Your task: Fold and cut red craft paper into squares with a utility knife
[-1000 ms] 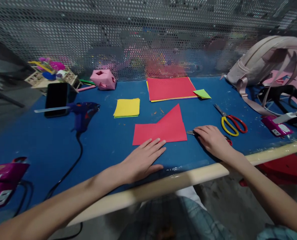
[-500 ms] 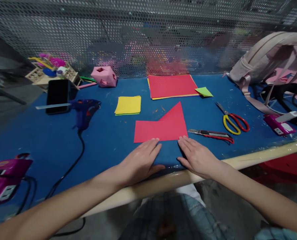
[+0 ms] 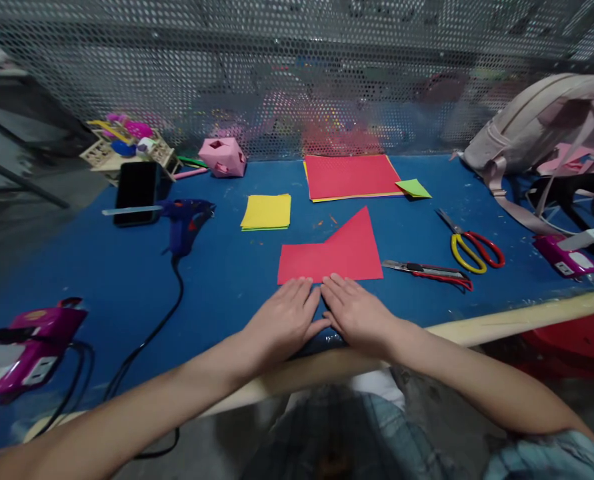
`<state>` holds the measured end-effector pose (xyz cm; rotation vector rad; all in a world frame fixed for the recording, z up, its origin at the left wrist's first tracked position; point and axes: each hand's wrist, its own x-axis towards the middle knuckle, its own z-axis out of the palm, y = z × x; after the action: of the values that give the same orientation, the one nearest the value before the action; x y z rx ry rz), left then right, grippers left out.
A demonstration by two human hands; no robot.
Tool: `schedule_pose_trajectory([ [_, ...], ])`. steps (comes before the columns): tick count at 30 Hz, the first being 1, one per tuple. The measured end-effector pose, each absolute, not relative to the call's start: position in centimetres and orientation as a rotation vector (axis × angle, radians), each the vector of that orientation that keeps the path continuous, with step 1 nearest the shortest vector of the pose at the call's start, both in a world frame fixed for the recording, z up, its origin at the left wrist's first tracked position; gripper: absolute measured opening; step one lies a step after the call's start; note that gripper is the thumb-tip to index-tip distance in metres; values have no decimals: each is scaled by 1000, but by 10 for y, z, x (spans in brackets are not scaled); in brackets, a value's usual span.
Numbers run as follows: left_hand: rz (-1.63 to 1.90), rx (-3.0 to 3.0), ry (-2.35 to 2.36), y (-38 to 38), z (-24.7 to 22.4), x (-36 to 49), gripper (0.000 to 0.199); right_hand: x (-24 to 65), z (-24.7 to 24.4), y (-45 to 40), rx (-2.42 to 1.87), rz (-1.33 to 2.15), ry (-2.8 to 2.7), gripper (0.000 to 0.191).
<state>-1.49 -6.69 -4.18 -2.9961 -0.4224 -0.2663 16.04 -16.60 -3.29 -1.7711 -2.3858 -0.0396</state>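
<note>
A folded sheet of red paper (image 3: 334, 253) lies flat on the blue table, with one pointed corner rising at its right. My left hand (image 3: 285, 313) lies flat, its fingertips on the lower edge of the paper near the left. Beside it, my right hand (image 3: 354, 310) rests with fingers stretched out on the same edge near the middle. The two thumbs nearly meet. Just right of the paper is a utility knife (image 3: 427, 269) with its blade out. Scissors (image 3: 469, 247) with one yellow and one red handle lie farther right.
A yellow paper stack (image 3: 267, 211), red sheets (image 3: 351, 177) and a folded green paper (image 3: 414, 189) lie behind. At left are a blue glue gun (image 3: 183, 223), a phone (image 3: 137, 193) and a purple power strip (image 3: 44, 347). A backpack (image 3: 521, 127) stands at the back right.
My right hand has slid left along the paper's lower edge, from its right corner to beside my left hand. The whole view has shifted slightly.
</note>
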Motion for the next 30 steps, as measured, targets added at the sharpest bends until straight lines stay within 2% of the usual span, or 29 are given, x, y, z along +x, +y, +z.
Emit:
schedule_pose_trajectory([
  [4,-268,-3043,-495,-61,-38,-20,55,180,-33,-181,-1846,-48,-2284,47],
  [9,37,-3079,-668,-38,-6,-14,37,236,-20,-221,-1927,-74,-2137,38],
  [12,-53,-3140,-615,-24,0,15,29,275,-18,-236,-2020,-220,-2032,39],
  [14,-121,-3215,-501,-17,-3,38,36,300,-20,-245,-2148,-320,-1973,41],
  [18,-14,-3294,-407,-5,-16,65,69,333,-26,-261,-2227,-229,-1902,44],
  [20,42,-3310,-374,-1,-22,68,78,338,-26,-264,-2194,-191,-1885,41],
  [25,-74,-3280,-379,-1,-35,66,70,326,-24,-256,-2169,-164,-1810,33],
  [30,-100,-3238,-463,-3,-30,71,74,316,-27,-245,-2307,-172,-1725,28],
])
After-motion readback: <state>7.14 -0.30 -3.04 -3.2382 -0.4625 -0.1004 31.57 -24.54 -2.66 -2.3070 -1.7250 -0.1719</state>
